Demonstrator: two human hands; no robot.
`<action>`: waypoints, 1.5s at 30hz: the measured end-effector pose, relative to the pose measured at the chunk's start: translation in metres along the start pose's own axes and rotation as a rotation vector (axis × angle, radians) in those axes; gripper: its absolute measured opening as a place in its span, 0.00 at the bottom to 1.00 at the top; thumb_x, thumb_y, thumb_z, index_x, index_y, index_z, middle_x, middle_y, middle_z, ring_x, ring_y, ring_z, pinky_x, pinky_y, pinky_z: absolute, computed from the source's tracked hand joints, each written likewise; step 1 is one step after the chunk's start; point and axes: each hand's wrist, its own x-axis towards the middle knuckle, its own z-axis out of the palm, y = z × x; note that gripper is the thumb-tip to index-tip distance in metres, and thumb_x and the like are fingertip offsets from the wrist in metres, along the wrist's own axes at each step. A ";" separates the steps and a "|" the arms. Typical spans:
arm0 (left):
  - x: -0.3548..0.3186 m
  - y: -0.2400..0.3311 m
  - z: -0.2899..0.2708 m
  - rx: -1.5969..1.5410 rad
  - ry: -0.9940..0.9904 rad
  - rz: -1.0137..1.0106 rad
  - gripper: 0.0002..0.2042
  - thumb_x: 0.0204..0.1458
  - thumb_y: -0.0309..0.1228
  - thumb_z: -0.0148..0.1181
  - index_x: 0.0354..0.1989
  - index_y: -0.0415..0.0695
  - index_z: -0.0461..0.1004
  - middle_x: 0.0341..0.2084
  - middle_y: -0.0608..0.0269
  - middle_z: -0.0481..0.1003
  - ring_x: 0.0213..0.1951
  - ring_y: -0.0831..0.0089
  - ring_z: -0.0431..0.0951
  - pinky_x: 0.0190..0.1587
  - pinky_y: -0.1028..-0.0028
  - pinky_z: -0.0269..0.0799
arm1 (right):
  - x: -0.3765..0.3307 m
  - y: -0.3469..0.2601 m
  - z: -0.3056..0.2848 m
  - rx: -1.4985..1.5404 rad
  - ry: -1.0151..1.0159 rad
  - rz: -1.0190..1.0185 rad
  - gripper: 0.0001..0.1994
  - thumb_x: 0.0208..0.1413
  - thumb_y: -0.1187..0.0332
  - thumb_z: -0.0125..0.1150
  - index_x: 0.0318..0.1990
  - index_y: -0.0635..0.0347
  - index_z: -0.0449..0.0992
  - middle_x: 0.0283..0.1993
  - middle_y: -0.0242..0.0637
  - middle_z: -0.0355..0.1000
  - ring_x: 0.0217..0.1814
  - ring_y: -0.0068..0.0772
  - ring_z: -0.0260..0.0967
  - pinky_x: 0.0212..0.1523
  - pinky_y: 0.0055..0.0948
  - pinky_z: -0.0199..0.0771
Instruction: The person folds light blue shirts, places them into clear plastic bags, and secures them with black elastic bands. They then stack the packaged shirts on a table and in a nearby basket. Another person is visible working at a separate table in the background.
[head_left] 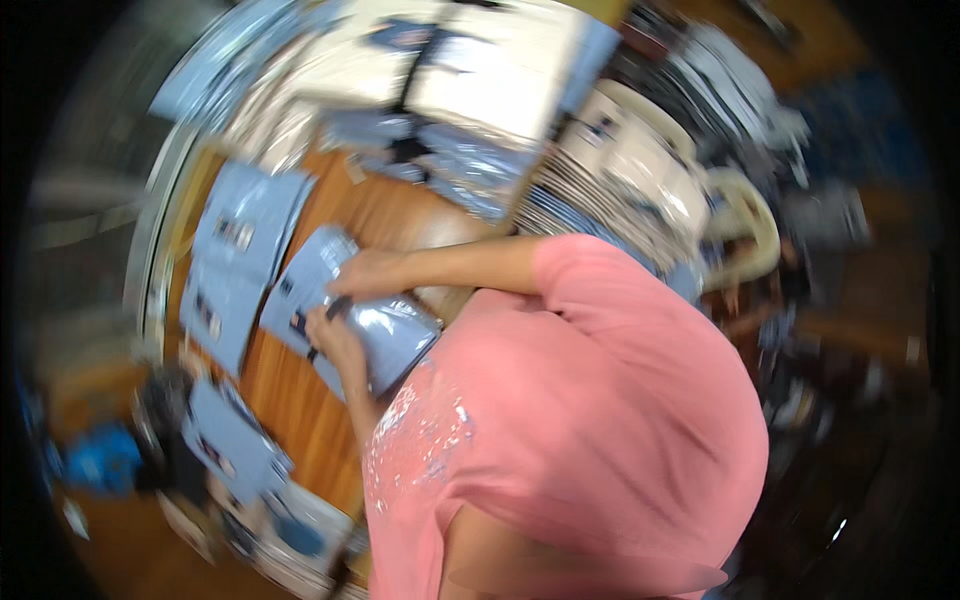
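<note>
A light blue folded shirt in a clear plastic bag (395,335) lies at a slant on the wooden table, close against my chest. My right hand (368,275) reaches across from above and grips its upper part, fingers bent inward. Just below, my left hand (338,338) has its fingers closed at the middle of the same shirt. A small dark piece shows between the hands; blur hides what it is. Left of this shirt lie two more blue folded shirts (245,225) with dark labels, side by side. My pink sleeve and chest fill the right centre.
The brown table top (285,385) shows around the shirt. White and blue packaged garments (490,80) are stacked at the far end. Beige folded garments (640,165) sit beside a cream chair (750,235). Another blue shirt (230,440) lies at the lower left.
</note>
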 end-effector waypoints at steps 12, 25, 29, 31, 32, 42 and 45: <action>0.000 0.009 0.003 -0.130 -0.089 0.039 0.16 0.57 0.35 0.36 0.36 0.36 0.69 0.36 0.51 0.66 0.43 0.52 0.64 0.49 0.59 0.55 | -0.031 -0.012 0.012 -0.159 0.371 0.005 0.07 0.38 0.68 0.59 0.24 0.61 0.72 0.26 0.40 0.70 0.33 0.44 0.69 0.31 0.41 0.69; 0.005 0.005 0.002 -0.163 -0.152 0.095 0.15 0.56 0.33 0.38 0.34 0.34 0.69 0.33 0.48 0.67 0.42 0.53 0.65 0.48 0.61 0.56 | -0.025 -0.035 -0.010 -0.291 0.220 0.178 0.05 0.38 0.72 0.59 0.22 0.65 0.76 0.26 0.45 0.72 0.32 0.47 0.71 0.28 0.40 0.73; 0.007 -0.005 0.005 -0.130 -0.162 0.124 0.15 0.55 0.33 0.37 0.33 0.35 0.69 0.35 0.49 0.66 0.43 0.53 0.63 0.49 0.61 0.55 | -0.026 -0.041 -0.022 -0.241 0.193 0.187 0.06 0.38 0.71 0.59 0.23 0.66 0.76 0.25 0.48 0.73 0.29 0.50 0.72 0.26 0.42 0.73; 0.003 -0.007 0.006 -0.035 -0.096 0.181 0.13 0.53 0.32 0.40 0.33 0.36 0.70 0.38 0.50 0.66 0.45 0.53 0.62 0.49 0.61 0.54 | -0.032 -0.031 -0.020 -0.131 0.208 0.301 0.08 0.38 0.70 0.59 0.23 0.66 0.76 0.24 0.48 0.73 0.28 0.50 0.72 0.27 0.43 0.72; 0.000 -0.008 0.005 0.015 -0.065 0.211 0.12 0.53 0.32 0.41 0.33 0.37 0.70 0.40 0.51 0.65 0.46 0.53 0.61 0.50 0.61 0.54 | -0.039 -0.020 -0.019 -0.036 0.225 0.413 0.08 0.38 0.69 0.59 0.23 0.66 0.76 0.23 0.47 0.72 0.27 0.49 0.71 0.27 0.43 0.72; 0.038 0.034 -0.016 -0.436 -0.645 0.475 0.12 0.55 0.30 0.43 0.33 0.35 0.71 0.32 0.56 0.73 0.38 0.61 0.70 0.45 0.69 0.61 | -0.081 0.029 0.019 0.541 0.255 0.474 0.14 0.48 0.59 0.58 0.25 0.62 0.74 0.19 0.40 0.68 0.24 0.36 0.66 0.27 0.37 0.63; 0.041 0.036 -0.010 -0.500 -0.680 0.445 0.18 0.59 0.35 0.40 0.30 0.33 0.71 0.27 0.57 0.74 0.32 0.68 0.70 0.38 0.73 0.65 | -0.087 0.022 0.012 0.491 0.270 0.389 0.12 0.52 0.59 0.53 0.30 0.60 0.73 0.23 0.39 0.70 0.26 0.35 0.66 0.29 0.35 0.63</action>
